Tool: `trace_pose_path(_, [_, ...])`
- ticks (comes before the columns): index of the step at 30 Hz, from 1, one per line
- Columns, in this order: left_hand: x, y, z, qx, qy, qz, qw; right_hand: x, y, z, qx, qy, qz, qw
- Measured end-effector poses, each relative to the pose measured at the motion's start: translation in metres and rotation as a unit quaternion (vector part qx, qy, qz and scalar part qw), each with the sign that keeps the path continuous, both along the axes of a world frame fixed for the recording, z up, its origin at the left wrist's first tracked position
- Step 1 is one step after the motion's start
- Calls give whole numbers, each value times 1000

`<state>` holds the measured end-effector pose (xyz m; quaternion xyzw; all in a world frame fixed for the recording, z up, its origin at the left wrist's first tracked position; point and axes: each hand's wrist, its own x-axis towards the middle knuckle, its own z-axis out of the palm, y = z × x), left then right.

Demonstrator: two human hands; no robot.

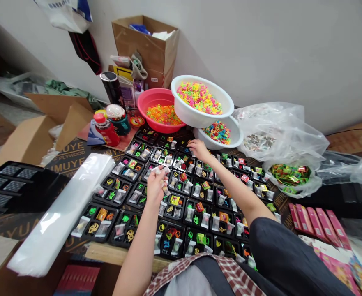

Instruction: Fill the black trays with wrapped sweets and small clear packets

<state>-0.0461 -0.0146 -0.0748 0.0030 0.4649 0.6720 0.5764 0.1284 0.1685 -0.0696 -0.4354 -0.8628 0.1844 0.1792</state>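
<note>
Rows of black compartment trays (111, 192) cover the table, filled with small plastic rings, wrapped sweets and little clear packets. My left hand (156, 183) hovers over the middle-left trays, its fingers closed around several small clear packets (165, 190). Farther back, my right hand (199, 149) reaches down to a tray in the back rows, below the white basins. Its fingertips are drawn together at the tray's compartments; whether a small packet is between them is hidden. Several back trays, such as the far-left one (146, 135), hold fewer items than the front ones.
Behind the trays stand a red basin (156, 95) and two white basins (227, 100) of plastic pieces. Clear bags (276, 123) lie at right, above pink boxes (319, 222). Plastic sleeves (63, 213), a red bottle (107, 129) and an open carton (29, 135) are at left.
</note>
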Motion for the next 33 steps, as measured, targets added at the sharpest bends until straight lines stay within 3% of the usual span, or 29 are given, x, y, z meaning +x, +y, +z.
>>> trace_pose_path(2, [2, 0, -2, -1, 17, -5, 1000, -15, -34, 2, -26, 43, 33, 998])
trace_pose_path(5, [5, -1, -3, 3, 46, -10, 999, -39, -87, 5, -147, 157, 95, 972])
trace_pose_path(8, [8, -1, -3, 10, 67, -16, 998, -52, -108, 6, -206, 209, 100, 951])
trace_pose_path(11, [7, -1, -2, 15, 66, 0, 998, -49, -77, 3, -156, 211, 52, 964])
trace_pose_path(15, [4, -1, 0, 25, 51, 1, 998, -36, 4, -3, -36, 136, -55, 989])
trace_pose_path(18, [3, -2, 2, 23, 38, -21, 999, -29, 47, -8, -50, 49, -51, 996])
trace_pose_path(20, [2, -3, 4, 15, 36, -31, 999, -29, 54, -9, -58, 13, -26, 998])
trace_pose_path(22, [2, -3, 5, 10, 37, -37, 999, -32, 45, -8, -27, 14, -6, 1000])
trace_pose_path(25, [3, -4, 6, 10, 43, -49, 998, -45, 3, 0, 7, 77, 35, 996])
trace_pose_path(30, [8, -3, 3, 12, 72, -93, 993, -73, -74, 17, -139, 110, 244, 953])
trace_pose_path(33, [6, -3, 2, 14, 79, -77, 994, -87, -73, 18, -166, 133, 234, 949])
